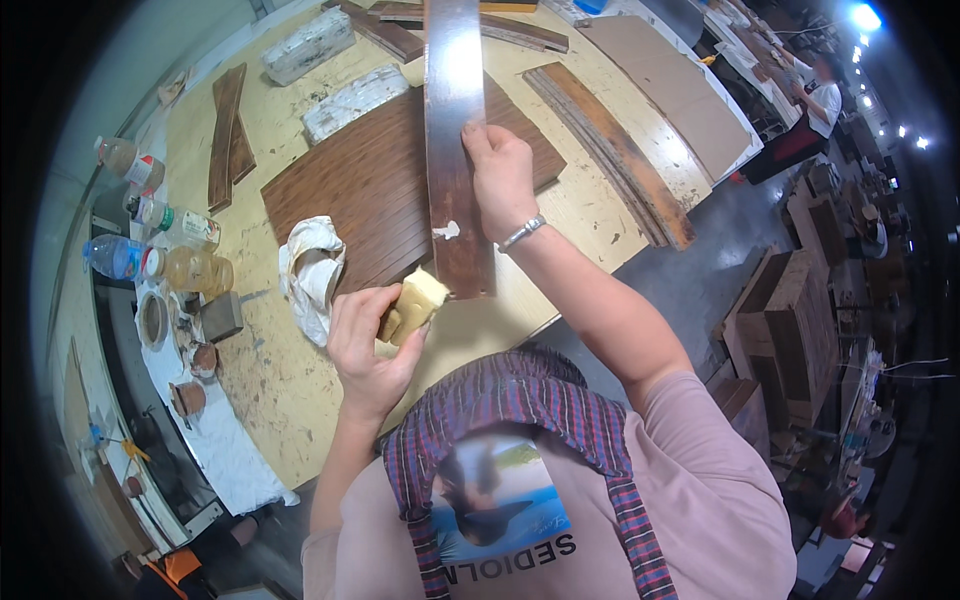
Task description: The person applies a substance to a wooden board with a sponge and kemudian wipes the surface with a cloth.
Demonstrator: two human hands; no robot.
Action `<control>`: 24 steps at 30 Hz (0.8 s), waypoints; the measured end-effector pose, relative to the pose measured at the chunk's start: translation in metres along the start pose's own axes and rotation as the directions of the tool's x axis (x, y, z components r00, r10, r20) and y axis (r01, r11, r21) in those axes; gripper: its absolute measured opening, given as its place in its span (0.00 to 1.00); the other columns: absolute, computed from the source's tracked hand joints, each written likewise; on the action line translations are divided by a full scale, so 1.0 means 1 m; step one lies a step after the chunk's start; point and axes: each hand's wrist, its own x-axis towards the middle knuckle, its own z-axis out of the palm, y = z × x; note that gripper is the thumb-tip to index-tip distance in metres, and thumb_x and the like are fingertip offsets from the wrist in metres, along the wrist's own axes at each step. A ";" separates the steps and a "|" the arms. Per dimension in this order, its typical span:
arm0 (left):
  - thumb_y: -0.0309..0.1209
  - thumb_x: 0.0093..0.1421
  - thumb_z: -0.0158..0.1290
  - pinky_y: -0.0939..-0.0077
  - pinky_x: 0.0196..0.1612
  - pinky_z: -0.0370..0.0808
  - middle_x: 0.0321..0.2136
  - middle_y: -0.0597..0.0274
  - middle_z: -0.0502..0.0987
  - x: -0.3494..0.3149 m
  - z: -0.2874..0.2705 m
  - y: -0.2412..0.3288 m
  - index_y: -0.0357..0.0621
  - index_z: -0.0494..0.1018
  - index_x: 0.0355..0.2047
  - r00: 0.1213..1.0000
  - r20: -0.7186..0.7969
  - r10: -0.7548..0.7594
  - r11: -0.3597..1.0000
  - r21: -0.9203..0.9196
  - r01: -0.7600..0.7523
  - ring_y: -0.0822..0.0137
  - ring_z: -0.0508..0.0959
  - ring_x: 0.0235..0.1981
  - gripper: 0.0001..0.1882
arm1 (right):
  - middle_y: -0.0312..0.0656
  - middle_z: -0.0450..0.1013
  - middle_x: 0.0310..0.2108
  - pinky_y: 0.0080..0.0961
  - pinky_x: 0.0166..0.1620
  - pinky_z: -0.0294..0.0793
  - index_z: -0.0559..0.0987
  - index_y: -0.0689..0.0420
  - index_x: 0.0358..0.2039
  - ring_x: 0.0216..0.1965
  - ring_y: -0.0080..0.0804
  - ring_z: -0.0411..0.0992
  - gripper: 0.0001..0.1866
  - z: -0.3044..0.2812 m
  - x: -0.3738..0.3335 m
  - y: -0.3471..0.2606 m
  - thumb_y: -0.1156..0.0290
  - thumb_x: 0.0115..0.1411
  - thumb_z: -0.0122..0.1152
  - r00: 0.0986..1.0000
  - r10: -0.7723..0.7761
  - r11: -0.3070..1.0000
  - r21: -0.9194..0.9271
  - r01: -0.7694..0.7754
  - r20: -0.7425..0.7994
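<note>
My right hand (505,180) grips the right edge of a long, glossy dark brown wooden plank (456,150), thumb on its face. The plank points away from me, over a wide layer of brown boards (350,195) on the table. Near its close end is a small white patch (446,231). Close to that end, my left hand (362,345) pinches a yellow sponge (424,290), stained tan on its side. Whether the sponge touches the plank I cannot tell. A crumpled white cloth (312,270) lies just beyond my left hand, against the boards.
Bottles (195,270) and small pots (187,398) line the table's left edge. Two pale wrapped blocks (355,100) stand behind the boards. Loose strips (228,140) lie left, more planks (610,150) and a flat brown sheet (660,90) right. Another person (815,105) stands far right.
</note>
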 end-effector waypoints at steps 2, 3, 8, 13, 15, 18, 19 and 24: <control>0.21 0.39 0.64 0.66 0.34 0.72 0.34 0.54 0.75 -0.004 0.002 -0.001 0.38 0.75 0.41 0.999 -0.046 0.006 0.999 0.038 -0.005 0.56 0.73 0.32 0.24 | 0.33 0.70 0.24 0.22 0.32 0.64 0.77 0.66 0.30 0.26 0.19 0.61 0.16 0.004 0.001 0.007 0.65 0.67 0.54 0.997 -0.035 0.999 -0.018 0.034 -0.075; 0.20 0.39 0.64 0.66 0.35 0.71 0.34 0.53 0.75 -0.006 0.003 0.000 0.38 0.75 0.42 0.998 -0.070 0.009 0.998 0.059 -0.005 0.56 0.73 0.32 0.25 | 0.32 0.68 0.22 0.22 0.30 0.63 0.76 0.65 0.28 0.25 0.19 0.60 0.16 0.009 0.001 0.009 0.65 0.67 0.54 0.990 -0.058 0.998 -0.017 0.057 -0.125; 0.20 0.40 0.64 0.65 0.36 0.71 0.34 0.52 0.74 -0.012 0.010 0.000 0.36 0.73 0.42 0.991 -0.135 -0.009 0.997 0.071 0.018 0.55 0.73 0.32 0.25 | 0.30 0.65 0.20 0.24 0.28 0.61 0.75 0.63 0.26 0.23 0.19 0.57 0.18 0.012 0.007 0.017 0.63 0.69 0.53 0.961 -0.072 0.996 0.036 0.085 -0.268; 0.20 0.41 0.64 0.66 0.36 0.71 0.35 0.52 0.74 -0.018 0.021 -0.007 0.36 0.73 0.42 0.990 -0.136 -0.030 0.999 0.034 0.035 0.56 0.73 0.33 0.25 | 0.29 0.63 0.20 0.24 0.28 0.59 0.74 0.63 0.26 0.24 0.19 0.55 0.18 0.012 0.009 0.013 0.63 0.69 0.52 0.944 -0.046 0.990 0.109 0.086 -0.326; 0.21 0.42 0.64 0.70 0.36 0.71 0.36 0.55 0.73 -0.020 0.022 0.000 0.36 0.72 0.43 0.998 -0.059 -0.005 1.000 0.011 0.006 0.59 0.73 0.33 0.25 | 0.29 0.63 0.20 0.24 0.27 0.58 0.74 0.63 0.26 0.24 0.19 0.55 0.18 0.013 0.008 0.011 0.63 0.69 0.52 0.937 -0.060 0.986 0.125 0.109 -0.345; 0.20 0.43 0.64 0.71 0.37 0.72 0.36 0.54 0.73 -0.014 0.020 -0.002 0.36 0.73 0.42 0.991 -0.128 -0.041 0.999 0.028 0.045 0.61 0.74 0.34 0.23 | 0.29 0.63 0.20 0.24 0.27 0.58 0.73 0.63 0.26 0.24 0.19 0.54 0.18 0.010 0.009 0.014 0.63 0.69 0.52 0.932 -0.090 0.983 0.121 0.141 -0.351; 0.20 0.43 0.64 0.71 0.38 0.72 0.36 0.54 0.73 -0.010 0.019 -0.006 0.35 0.73 0.41 0.984 -0.162 -0.067 0.997 0.025 0.072 0.61 0.74 0.34 0.22 | 0.29 0.63 0.20 0.24 0.27 0.58 0.73 0.63 0.26 0.24 0.19 0.54 0.18 0.009 0.009 0.015 0.63 0.69 0.52 0.931 -0.102 0.982 0.114 0.151 -0.350; 0.21 0.42 0.64 0.71 0.36 0.73 0.35 0.54 0.74 -0.020 0.023 0.001 0.35 0.73 0.40 0.998 -0.056 -0.021 1.000 0.009 0.021 0.61 0.74 0.33 0.22 | 0.29 0.63 0.21 0.24 0.28 0.59 0.74 0.63 0.27 0.24 0.19 0.54 0.17 0.013 0.005 0.011 0.63 0.70 0.52 0.932 -0.098 0.978 0.138 0.154 -0.349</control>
